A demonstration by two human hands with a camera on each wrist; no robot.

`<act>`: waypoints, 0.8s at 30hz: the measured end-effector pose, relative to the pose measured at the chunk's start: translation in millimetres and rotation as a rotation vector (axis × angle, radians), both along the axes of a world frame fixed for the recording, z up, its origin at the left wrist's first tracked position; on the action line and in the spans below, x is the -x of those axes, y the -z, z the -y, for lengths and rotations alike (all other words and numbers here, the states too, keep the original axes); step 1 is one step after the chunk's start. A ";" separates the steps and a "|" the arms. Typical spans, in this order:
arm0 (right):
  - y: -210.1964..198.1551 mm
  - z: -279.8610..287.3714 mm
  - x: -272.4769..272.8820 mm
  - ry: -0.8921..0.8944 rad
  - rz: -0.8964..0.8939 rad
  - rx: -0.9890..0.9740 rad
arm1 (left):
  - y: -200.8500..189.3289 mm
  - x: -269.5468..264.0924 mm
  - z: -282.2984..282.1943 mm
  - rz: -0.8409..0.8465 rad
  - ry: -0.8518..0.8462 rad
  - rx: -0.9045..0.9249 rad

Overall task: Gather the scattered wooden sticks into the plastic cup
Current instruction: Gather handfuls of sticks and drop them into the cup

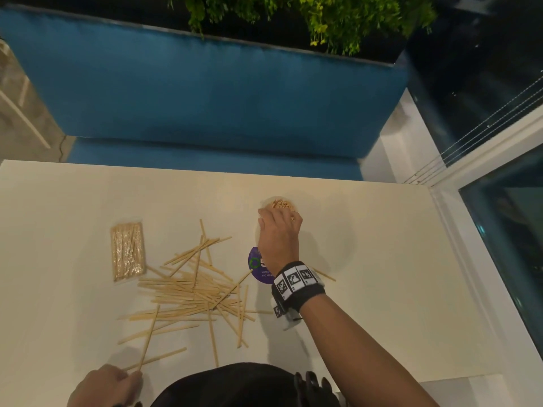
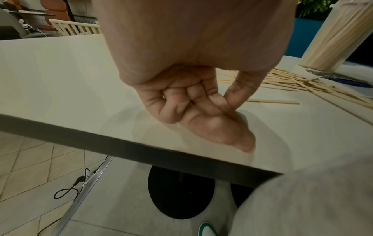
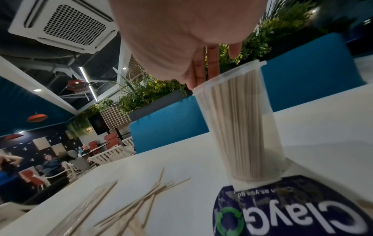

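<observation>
A tall clear plastic cup point(image 3: 242, 127) packed with upright wooden sticks stands at mid-table, its top point(image 1: 280, 204) showing in the head view. My right hand point(image 1: 280, 215) is over the cup mouth, its straight fingers point(image 3: 214, 67) touching the rim and the stick tops. Scattered sticks point(image 1: 191, 289) lie in a loose pile left of the cup and in front of it, also seen low in the right wrist view point(image 3: 131, 212). My left hand point(image 1: 117, 380) is at the table's near edge, fingers curled point(image 2: 201, 103), pinching the end of one stick point(image 2: 272, 101).
A clear packet of sticks point(image 1: 127, 251) lies at the left. A round purple sticker point(image 1: 258, 267) lies at the cup's base. One stray stick point(image 1: 323, 274) lies right of my wrist. A blue bench point(image 1: 205, 98) runs behind the table, and a glass wall point(image 1: 505, 230) stands at the right.
</observation>
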State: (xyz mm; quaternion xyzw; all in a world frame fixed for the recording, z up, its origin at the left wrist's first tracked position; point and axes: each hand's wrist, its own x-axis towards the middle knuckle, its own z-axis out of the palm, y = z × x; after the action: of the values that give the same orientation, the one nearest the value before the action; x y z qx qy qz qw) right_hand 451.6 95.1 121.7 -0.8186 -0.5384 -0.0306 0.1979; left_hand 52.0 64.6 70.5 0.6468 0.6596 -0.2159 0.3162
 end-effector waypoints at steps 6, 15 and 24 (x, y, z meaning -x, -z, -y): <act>-14.1 -7.0 -9.0 0.149 -0.371 -0.087 | 8.6 5.1 1.8 0.013 -0.036 -0.010; -8.9 -3.2 -37.9 0.327 -0.251 -0.279 | 6.0 5.1 -2.1 -0.019 -0.033 0.024; 16.5 14.2 -20.8 -0.006 0.059 0.215 | 12.1 17.3 -3.4 0.026 0.004 0.133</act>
State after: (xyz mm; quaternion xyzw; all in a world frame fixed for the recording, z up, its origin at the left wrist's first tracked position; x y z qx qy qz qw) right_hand 472.3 81.0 105.2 -0.8321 -0.5468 0.0039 0.0933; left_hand 34.7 68.0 58.3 0.6283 0.6386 -0.2514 0.3664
